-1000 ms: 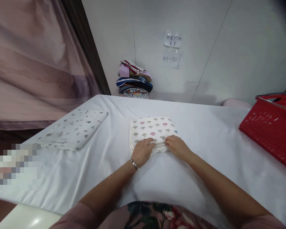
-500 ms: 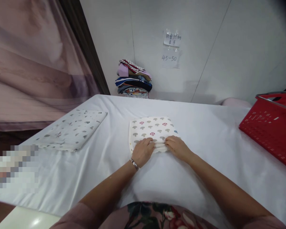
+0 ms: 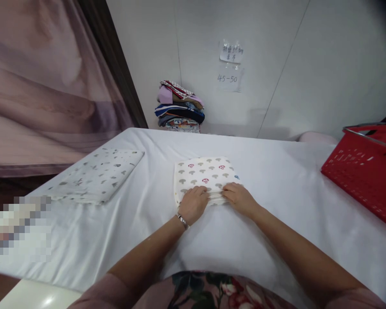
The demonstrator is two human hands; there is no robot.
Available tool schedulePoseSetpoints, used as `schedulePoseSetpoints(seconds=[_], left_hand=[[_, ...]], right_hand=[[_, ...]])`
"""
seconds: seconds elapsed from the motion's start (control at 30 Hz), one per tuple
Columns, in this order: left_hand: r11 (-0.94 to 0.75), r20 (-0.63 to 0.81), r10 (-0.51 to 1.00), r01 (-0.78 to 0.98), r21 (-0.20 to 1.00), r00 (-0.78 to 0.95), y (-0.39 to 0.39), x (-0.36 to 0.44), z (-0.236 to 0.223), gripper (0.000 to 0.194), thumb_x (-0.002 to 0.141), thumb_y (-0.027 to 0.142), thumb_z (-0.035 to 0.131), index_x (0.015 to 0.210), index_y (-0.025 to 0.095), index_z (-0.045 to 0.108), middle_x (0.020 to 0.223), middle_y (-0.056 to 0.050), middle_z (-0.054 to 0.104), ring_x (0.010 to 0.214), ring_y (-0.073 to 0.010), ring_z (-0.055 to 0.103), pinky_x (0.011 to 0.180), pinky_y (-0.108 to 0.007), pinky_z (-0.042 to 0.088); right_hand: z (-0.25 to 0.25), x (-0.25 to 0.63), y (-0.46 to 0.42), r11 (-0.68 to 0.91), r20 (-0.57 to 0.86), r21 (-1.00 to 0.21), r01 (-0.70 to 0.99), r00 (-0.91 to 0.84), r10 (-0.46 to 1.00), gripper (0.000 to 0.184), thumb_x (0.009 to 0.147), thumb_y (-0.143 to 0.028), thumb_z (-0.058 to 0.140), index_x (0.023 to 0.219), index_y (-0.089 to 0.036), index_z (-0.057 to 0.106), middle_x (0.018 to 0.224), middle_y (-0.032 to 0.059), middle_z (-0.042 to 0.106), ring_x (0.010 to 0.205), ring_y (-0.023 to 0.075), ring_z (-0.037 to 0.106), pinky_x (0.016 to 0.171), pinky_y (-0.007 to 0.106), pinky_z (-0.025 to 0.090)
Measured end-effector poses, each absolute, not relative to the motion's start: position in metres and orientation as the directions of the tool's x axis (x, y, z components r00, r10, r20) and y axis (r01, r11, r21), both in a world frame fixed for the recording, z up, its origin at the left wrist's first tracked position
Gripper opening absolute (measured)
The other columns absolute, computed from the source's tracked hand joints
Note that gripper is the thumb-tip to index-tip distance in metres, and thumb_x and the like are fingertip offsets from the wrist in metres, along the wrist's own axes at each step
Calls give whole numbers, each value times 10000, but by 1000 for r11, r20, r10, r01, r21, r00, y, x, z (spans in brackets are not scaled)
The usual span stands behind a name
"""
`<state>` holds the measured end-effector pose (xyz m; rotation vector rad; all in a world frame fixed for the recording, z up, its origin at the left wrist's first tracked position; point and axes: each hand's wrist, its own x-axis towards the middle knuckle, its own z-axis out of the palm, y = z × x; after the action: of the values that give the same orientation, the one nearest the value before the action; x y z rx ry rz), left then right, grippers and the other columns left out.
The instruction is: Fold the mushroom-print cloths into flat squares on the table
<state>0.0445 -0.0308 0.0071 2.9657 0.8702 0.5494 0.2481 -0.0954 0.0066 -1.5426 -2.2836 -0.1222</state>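
"First, what is listed at the left?"

"One pink curtain (image 3: pixel 45 94), hanging. One white cloth with small scattered prints (image 3: pixel 96 176), folded flat, on the left part of the white-covered table (image 3: pixel 276 180)."

"Next, toward the middle?"

"One stack of folded fabrics (image 3: pixel 180 103), mixed colours, beyond the table's far edge. Then the mushroom-print cloth (image 3: pixel 201 174), folded in several layers, lying flat at the middle of the table."

"Step in hand?"

"By judgement, gathering and squaring the layers along its near edge. A next move calls for an even hold on both sides, so that the layers do not slip apart."

"Hands, left to right?"

"Left hand (image 3: pixel 193 204): at the near edge, back up, bracelet (image 3: pixel 182 221) at the wrist, forearm slanting in from the near left; fingers bent, nearly closed on the layers. Right hand (image 3: pixel 239 198): roughly mirrored, fingers likewise closed on the edge, forearm from the near right. Fingertips of the two apart, folded layers showing between. Whether any finger passes beneath: cannot tell."

"Last, far right?"

"One red basket (image 3: pixel 357 171), perforated, at the table's right side, well apart from both hands."
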Motion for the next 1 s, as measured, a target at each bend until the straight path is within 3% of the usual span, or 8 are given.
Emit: schedulePoseSetpoints(seconds=[0.3, 0.57, 0.8, 1.0], left_hand=[[-854, 236, 511, 519, 30, 827, -29, 46, 14, 155, 860, 241, 451, 895, 193, 594, 1067, -26, 554, 918, -186, 492, 737, -324, 414], [-865, 253, 471, 499, -54, 845, -28, 49, 13, 168, 842, 156, 424, 822, 180, 589, 1070, -45, 550, 887, -195, 495, 679, -326, 404], [-885, 311, 430, 464, -43, 848, -27, 53, 14, 164, 814, 115, 435, 769, 166, 584, 1031, -55, 568, 891, -203, 503, 709, -348, 405], [-890, 356, 435, 454, 35, 827, -30, 46, 17, 160, 800, 127, 445, 876, 169, 580, 1078, -51, 560, 984, -203, 489, 801, -355, 404]], right_hand=[[15, 250, -96, 424, 238, -136, 895, -386, 891, 226, 874, -183, 408, 954, -184, 620, 976, 66, 582, 889, 178, 481, 738, 305, 371], [15, 248, -96, 406, 202, -81, 910, -384, 901, 208, 855, -163, 434, 968, -190, 606, 992, 72, 578, 898, 186, 488, 715, 313, 356], [17, 244, -96, 372, 215, -20, 928, -359, 908, 189, 868, -177, 427, 924, -178, 608, 931, 67, 588, 866, 178, 498, 704, 307, 362], [11, 241, -101, 359, 349, -16, 933, -331, 877, 208, 882, -167, 394, 941, -185, 593, 1100, 70, 551, 961, 195, 474, 763, 328, 376]])
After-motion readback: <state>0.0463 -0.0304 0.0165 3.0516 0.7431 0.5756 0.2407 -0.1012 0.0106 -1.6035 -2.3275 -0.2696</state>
